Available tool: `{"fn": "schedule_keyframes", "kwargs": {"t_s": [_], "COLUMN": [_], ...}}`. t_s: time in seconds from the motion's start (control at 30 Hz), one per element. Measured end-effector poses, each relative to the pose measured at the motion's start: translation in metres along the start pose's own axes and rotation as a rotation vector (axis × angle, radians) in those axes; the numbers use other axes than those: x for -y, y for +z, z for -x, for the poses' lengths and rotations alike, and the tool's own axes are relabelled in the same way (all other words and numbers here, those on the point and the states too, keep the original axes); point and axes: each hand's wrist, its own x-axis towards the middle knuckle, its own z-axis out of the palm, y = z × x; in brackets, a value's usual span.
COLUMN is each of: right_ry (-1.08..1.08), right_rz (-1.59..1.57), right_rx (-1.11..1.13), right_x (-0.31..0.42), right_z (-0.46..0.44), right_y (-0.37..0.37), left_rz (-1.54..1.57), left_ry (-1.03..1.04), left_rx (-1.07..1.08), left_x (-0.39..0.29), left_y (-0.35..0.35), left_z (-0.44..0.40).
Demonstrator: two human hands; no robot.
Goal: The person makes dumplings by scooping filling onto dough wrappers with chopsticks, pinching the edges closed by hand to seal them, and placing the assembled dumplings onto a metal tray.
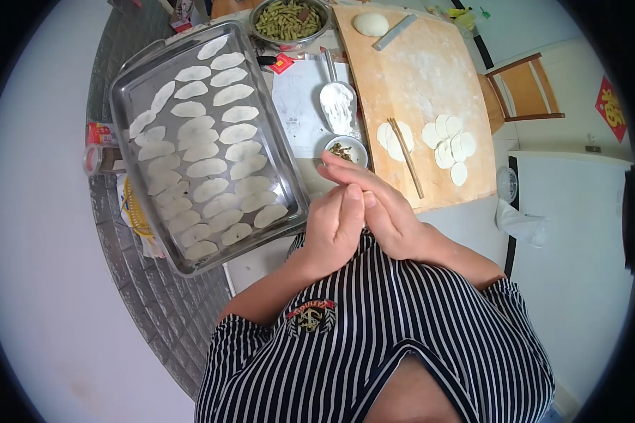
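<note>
My left hand (334, 224) and my right hand (391, 222) are pressed together in front of my chest, thumbs side by side. Their fingers are closed over each other, and whatever lies between them is hidden. Just beyond the fingertips is a small bowl of dark filling (347, 149), partly covered by my hands. To the left, rows of dumplings (209, 168) lie on a large metal tray (261, 92). On the wooden board (430, 77) at right are round dough wrappers (458, 173) and a pair of chopsticks (406, 158) resting across more wrappers.
A scoop of flour (338, 106) lies between tray and board. At the back stand a metal bowl of green pods (289, 22), a dough ball (371, 25) and a grey bar-shaped tool (395, 32). A wooden chair (529, 88) is beyond the board, at right.
</note>
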Motion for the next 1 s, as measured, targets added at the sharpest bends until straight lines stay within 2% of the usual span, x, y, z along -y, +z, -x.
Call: {"fn": "schedule_keyframes", "kwargs": {"t_s": [0.1, 0.13, 0.2, 0.23, 0.27, 0.3, 0.4, 0.43, 0.47, 0.53, 0.57, 0.73, 0.8, 0.83, 0.97, 1.0], "right_ry": [0.125, 0.202, 0.242, 0.353, 0.394, 0.432, 0.580, 0.580, 0.584, 0.613, 0.611, 0.600, 0.633, 0.662, 0.703, 0.703], "right_rz": [-0.076, -0.163, -0.107, -0.451, -0.508, -0.534, -0.670, -0.663, -0.666, -0.584, -0.520, -0.391, -0.350, -0.331, -0.317, -0.316], "right_rx": [-0.031, -0.008, -0.058, -0.183, -0.210, -0.166, -0.089, -0.190, -0.195, -0.207, -0.235, -0.228, -0.203, -0.192, -0.165, -0.166], "right_x": [-0.016, -0.024, -0.026, -0.036, -0.039, -0.039, -0.030, -0.033, -0.035, -0.039, -0.034, -0.036, -0.035, -0.034, -0.033, -0.034], "right_z": [-0.002, -0.002, -0.004, 0.000, 0.002, 0.001, -0.007, -0.008, -0.006, -0.007, -0.008, -0.004, -0.004, -0.004, -0.006, -0.007], "right_y": [0.002, 0.000, -0.004, 0.003, 0.002, -0.001, -0.002, 0.005, 0.004, 0.000, -0.001, -0.008, -0.006, -0.006, -0.007, -0.007], "left_rz": [0.045, 0.061, 0.146, 0.180, 0.205, 0.078, -0.025, 0.099, 0.100, 0.336, 0.581, 0.505, 0.301, 0.305, 0.250, 0.382], "left_ry": [-0.252, -0.369, -0.324, -0.258, -0.193, -0.161, -0.062, -0.125, -0.132, -0.233, -0.242, -0.306, -0.278, -0.267, -0.279, -0.339], "left_rx": [-0.067, 0.031, -0.113, -0.114, -0.110, -0.067, -0.059, 0.014, 0.018, 0.060, 0.048, -0.014, -0.013, -0.072, -0.084, -0.095], "left_x": [0.012, 0.017, 0.047, 0.046, 0.043, 0.045, 0.053, 0.051, 0.049, 0.047, 0.050, 0.053, 0.062, 0.054, 0.061, 0.065], "left_y": [0.001, -0.012, -0.011, -0.014, -0.018, -0.023, -0.020, -0.020, -0.019, -0.019, -0.019, -0.018, -0.020, -0.017, -0.019, -0.021], "left_z": [-0.006, -0.013, -0.016, -0.022, -0.026, -0.027, -0.030, -0.029, -0.027, -0.026, -0.023, -0.017, -0.014, -0.014, -0.013, -0.013]}}
